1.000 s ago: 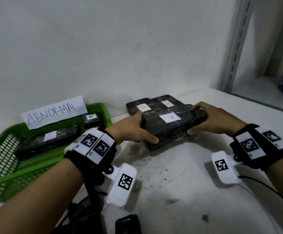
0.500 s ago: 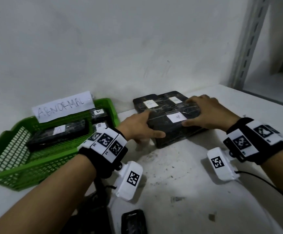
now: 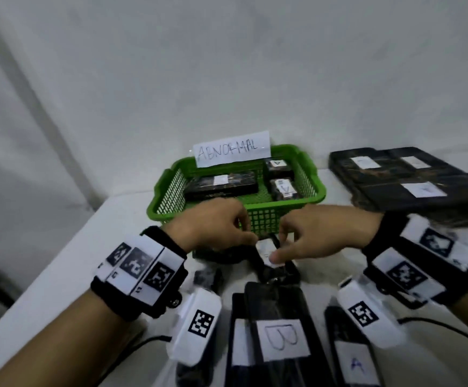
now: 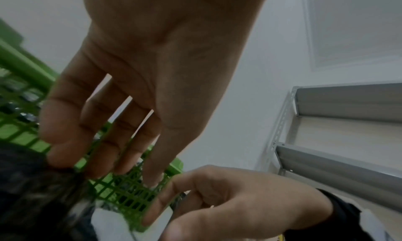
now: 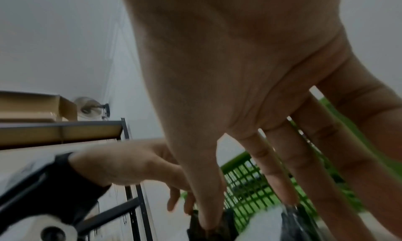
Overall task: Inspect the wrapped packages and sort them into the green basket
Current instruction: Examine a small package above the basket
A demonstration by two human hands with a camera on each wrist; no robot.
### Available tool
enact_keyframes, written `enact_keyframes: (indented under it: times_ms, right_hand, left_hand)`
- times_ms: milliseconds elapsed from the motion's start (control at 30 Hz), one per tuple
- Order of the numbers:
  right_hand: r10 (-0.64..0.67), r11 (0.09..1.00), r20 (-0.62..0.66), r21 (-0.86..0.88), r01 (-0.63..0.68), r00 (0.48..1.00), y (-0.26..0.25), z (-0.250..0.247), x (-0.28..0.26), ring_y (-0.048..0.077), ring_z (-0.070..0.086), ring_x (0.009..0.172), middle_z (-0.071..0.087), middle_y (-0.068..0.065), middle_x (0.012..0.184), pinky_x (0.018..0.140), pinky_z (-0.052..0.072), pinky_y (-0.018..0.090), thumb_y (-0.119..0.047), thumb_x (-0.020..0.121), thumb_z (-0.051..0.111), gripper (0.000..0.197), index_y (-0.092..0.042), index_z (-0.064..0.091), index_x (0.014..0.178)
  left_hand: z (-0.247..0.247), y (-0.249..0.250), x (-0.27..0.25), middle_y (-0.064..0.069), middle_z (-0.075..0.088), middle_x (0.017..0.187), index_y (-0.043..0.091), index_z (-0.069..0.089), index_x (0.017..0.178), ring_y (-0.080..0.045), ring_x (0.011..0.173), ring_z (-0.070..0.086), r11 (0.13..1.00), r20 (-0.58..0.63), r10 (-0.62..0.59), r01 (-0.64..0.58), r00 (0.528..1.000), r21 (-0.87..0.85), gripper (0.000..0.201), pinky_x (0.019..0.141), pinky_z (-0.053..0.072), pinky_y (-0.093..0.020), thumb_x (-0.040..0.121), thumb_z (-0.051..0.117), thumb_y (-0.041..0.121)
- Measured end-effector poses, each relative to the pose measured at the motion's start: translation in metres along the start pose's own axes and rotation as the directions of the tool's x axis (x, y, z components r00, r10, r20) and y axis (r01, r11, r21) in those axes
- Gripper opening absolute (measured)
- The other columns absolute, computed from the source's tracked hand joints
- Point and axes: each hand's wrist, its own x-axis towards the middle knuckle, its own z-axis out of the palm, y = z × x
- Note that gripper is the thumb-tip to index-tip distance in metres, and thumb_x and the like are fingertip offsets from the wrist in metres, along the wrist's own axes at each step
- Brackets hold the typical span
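Two hands are gathered over one small black plastic-wrapped package with a white paper label (image 3: 266, 251), which lies on the white table (image 3: 59, 275) just in front of the green plastic mesh basket (image 3: 263, 219). The left hand (image 3: 213, 227) is seen with fingers loosely extended, its fingertips (image 4: 63, 157) touching the dark wrap; the right hand (image 3: 316, 236) is likewise spread, its thumb and fingertips reaching down to the package's ends, though a firm pinch cannot be told through the blur. The package is judged light and fairly stiff, with a glossy film that may slip, so it is best taken by its two short ends. "ABNORMAL" is handwritten on a white paper sign (image 3: 231, 149) at the basket's rear rim. Three wrapped packages lie inside the basket. Nearer the camera, a long black package is labelled "B" (image 3: 280, 342), and another beside it "A" (image 3: 357, 364).
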Motion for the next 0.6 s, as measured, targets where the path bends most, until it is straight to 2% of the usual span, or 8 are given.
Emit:
enact_keyframes:
  times_ms: [67,200,333,400,433,500,533,600]
  right_hand:
    - [0.024,1.000,-0.007,-0.013,-0.024,1.000,-0.006,0.012,0.013,0.025,0.070,0.091,0.072,0.000,0.097,0.082,0.059,0.044,-0.075,0.073,0.070,0.065,-0.021,0.062,0.109]
    - [0.048,0.996,-0.062,0.082,-0.043,0.997,-0.011,0.016,0.012,0.015,0.059,0.089,0.059,-0.010,0.098,0.071,0.047,0.033,-0.054,0.071,0.086,0.065,-0.027,0.048,0.115]
    - [-0.058,0.985,-0.196,0.151,0.088,0.979,-0.014,-0.001,-0.003,0.010,0.060,0.097,0.061,-0.013,0.107,0.084,0.053,0.030,-0.030,0.073,0.090,0.052,-0.035,0.054,0.110]
    - [-0.133,0.960,-0.295,0.200,0.197,0.946,-0.015,-0.016,-0.009,-0.002,0.059,0.100,0.061,-0.019,0.110,0.086,0.048,0.017,-0.027,0.077,0.087,0.044,-0.038,0.057,0.108]
    - [-0.155,0.943,-0.347,0.227,0.244,0.925,-0.016,-0.023,-0.010,-0.006,0.058,0.100,0.061,-0.021,0.110,0.083,0.044,0.009,-0.026,0.078,0.086,0.041,-0.039,0.058,0.105]
    - [-0.164,0.895,-0.455,0.305,0.326,0.875,-0.021,-0.037,-0.010,-0.010,0.059,0.100,0.063,-0.022,0.109,0.078,0.043,0.004,-0.022,0.079,0.085,0.037,-0.039,0.061,0.102]
    - [-0.155,0.849,-0.511,0.368,0.378,0.846,-0.024,-0.042,-0.008,-0.006,0.063,0.099,0.066,-0.019,0.110,0.080,0.048,0.008,-0.021,0.081,0.083,0.034,-0.038,0.063,0.103]
    - [-0.092,0.755,-0.624,0.464,0.463,0.776,-0.030,-0.049,-0.001,0.005,0.071,0.097,0.069,-0.014,0.113,0.085,0.058,0.027,-0.029,0.089,0.076,0.025,-0.036,0.065,0.111]
  left_hand:
    - [0.008,-0.013,-0.004,0.007,0.068,0.108,0.029,0.065,0.107,-0.013,0.094,0.062,1.000,-0.003,-0.004,0.004,1.000,-0.025,0.031,0.082,0.052,-0.032,0.087,0.070,0.052]
    - [0.015,-0.025,-0.012,0.007,0.064,0.118,0.029,0.058,0.128,-0.011,0.094,0.057,0.997,-0.024,0.023,-0.025,0.999,-0.066,0.048,0.076,0.042,-0.026,0.087,0.070,0.051]
    - [0.013,-0.030,-0.020,0.009,0.058,0.131,0.033,0.043,0.145,-0.009,0.098,0.057,0.974,-0.053,0.076,-0.085,0.996,-0.208,0.070,0.089,0.047,-0.028,0.085,0.070,0.055]
    - [0.010,-0.036,-0.024,0.011,0.058,0.131,0.039,0.042,0.145,-0.009,0.107,0.061,0.923,-0.087,0.100,-0.125,0.991,-0.365,0.071,0.094,0.051,-0.029,0.082,0.072,0.055]
    - [0.008,-0.038,-0.026,0.010,0.059,0.128,0.040,0.045,0.141,-0.010,0.109,0.063,0.871,-0.129,0.101,-0.151,0.986,-0.468,0.067,0.093,0.052,-0.028,0.081,0.073,0.052]
    - [0.004,-0.042,-0.027,0.004,0.063,0.121,0.036,0.056,0.130,-0.014,0.106,0.067,0.691,-0.273,0.059,-0.236,0.960,-0.683,0.053,0.088,0.058,-0.032,0.081,0.077,0.037]
    - [0.000,-0.044,-0.026,0.002,0.065,0.117,0.030,0.059,0.123,-0.016,0.102,0.069,0.576,-0.354,0.003,-0.291,0.935,-0.764,0.044,0.082,0.061,-0.034,0.083,0.077,0.025]
    - [-0.010,-0.049,-0.024,0.001,0.067,0.107,0.021,0.062,0.113,-0.015,0.090,0.070,0.401,-0.498,-0.118,-0.417,0.859,-0.815,0.033,0.071,0.062,-0.032,0.085,0.074,0.007]
